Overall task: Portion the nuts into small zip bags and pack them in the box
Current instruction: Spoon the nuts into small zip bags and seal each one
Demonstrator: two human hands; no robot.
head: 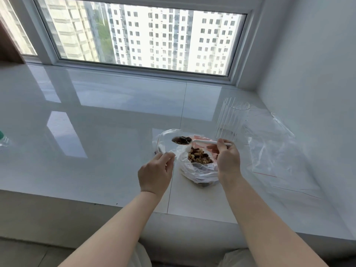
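A crumpled plastic bag of mixed nuts (199, 158) lies open on the white sill. My right hand (227, 158) grips the handle of a white plastic spoon (200, 141); its bowl, loaded with dark nuts, hovers at the mouth of a small clear zip bag (163, 140). My left hand (157, 171) pinches that small bag's near edge and holds it up to the left of the nut bag. A clear ribbed plastic box (230, 120) stands upright behind my right hand.
Several flat clear zip bags with red lines (273, 151) lie to the right by the wall. A bottle with a green cap (2, 138) sits at the far left edge. The glossy white sill (96, 132) runs back to the window; its front edge drops off near me.
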